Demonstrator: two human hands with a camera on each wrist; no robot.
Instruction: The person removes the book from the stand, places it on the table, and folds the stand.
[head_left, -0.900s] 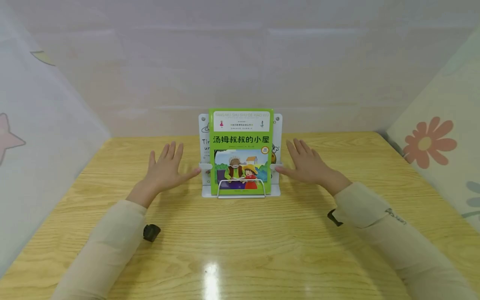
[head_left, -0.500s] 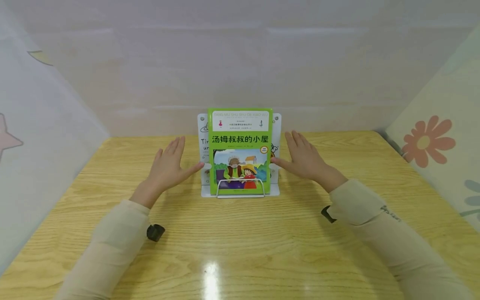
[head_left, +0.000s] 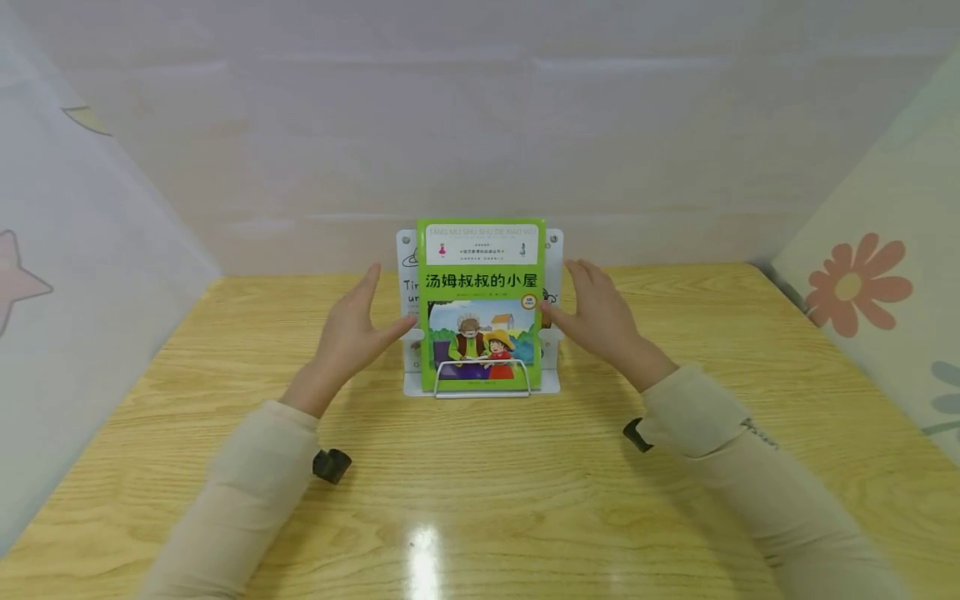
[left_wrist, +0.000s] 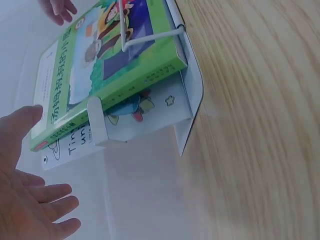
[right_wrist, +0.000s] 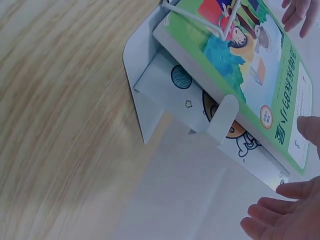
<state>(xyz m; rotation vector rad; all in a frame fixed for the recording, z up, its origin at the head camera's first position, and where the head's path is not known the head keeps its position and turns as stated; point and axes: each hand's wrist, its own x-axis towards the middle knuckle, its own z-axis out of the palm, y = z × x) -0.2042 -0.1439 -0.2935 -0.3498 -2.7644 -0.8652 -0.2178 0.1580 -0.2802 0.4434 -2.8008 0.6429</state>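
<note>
A green-edged paperback book (head_left: 482, 279) with a cartoon cover and Chinese title stands upright, leaning back on a white book stand (head_left: 554, 258) printed with drawings. A white wire bracket (head_left: 482, 395) crosses the book's lower front. On the left, my left hand (head_left: 351, 335) stands with thumb spread toward the book's edge and the fingers raised beside the stand. Opposite it, my right hand (head_left: 602, 325) mirrors this, its thumb tip at the book's right edge. Both wrist views show the fingers fairly straight around the sides, with the stand's white side clip (left_wrist: 97, 120) against the book.
The stand rests on a wood-grain table (head_left: 480, 483). A pale wall covering (head_left: 480, 125) rises behind, with side panels showing a red flower (head_left: 851, 285) and a pink star (head_left: 18, 279). Black wrist straps (head_left: 332, 465) hang below the sleeves.
Both hands have moved inward toward the book, the left to the right and the right to the left. Their thumbs now overlap the stand's sides; the book and stand have not moved.
</note>
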